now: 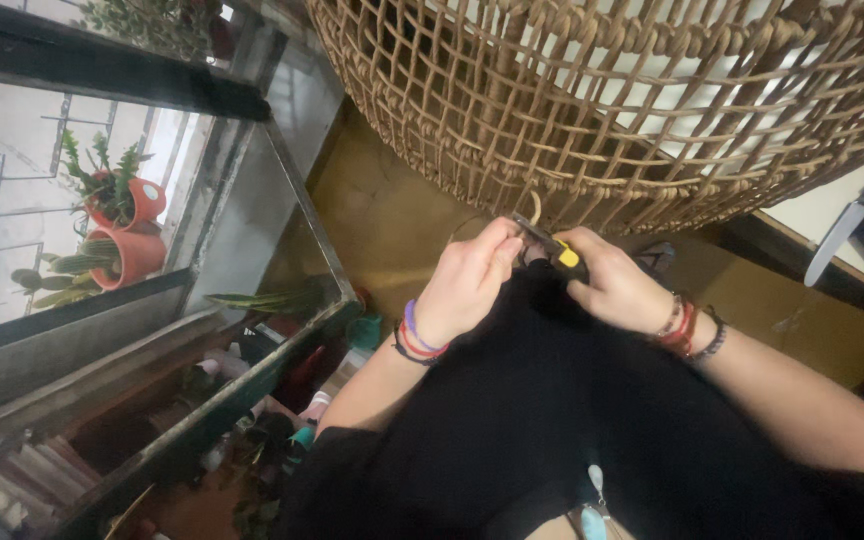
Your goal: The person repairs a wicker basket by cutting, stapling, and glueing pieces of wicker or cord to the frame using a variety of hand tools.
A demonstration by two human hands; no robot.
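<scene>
Fingers of the left hand point(467, 280) pinch black fabric point(542, 400) at mid-frame just beside the yellow-handled cutter point(552, 250) gripped by the right hand point(617, 290), so a slipped blade could nick them or snag the woven rattan chair point(602, 110) behind.

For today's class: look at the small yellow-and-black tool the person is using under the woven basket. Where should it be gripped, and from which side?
Grip the tool by its yellow-and-black handle end, coming from the right, where the right hand already wraps it. Its thin metal tip points up-left toward the woven basket, where the left hand pinches close to it, so that end is probably best left free. Exactly what kind of tool it is cannot be told.
</scene>
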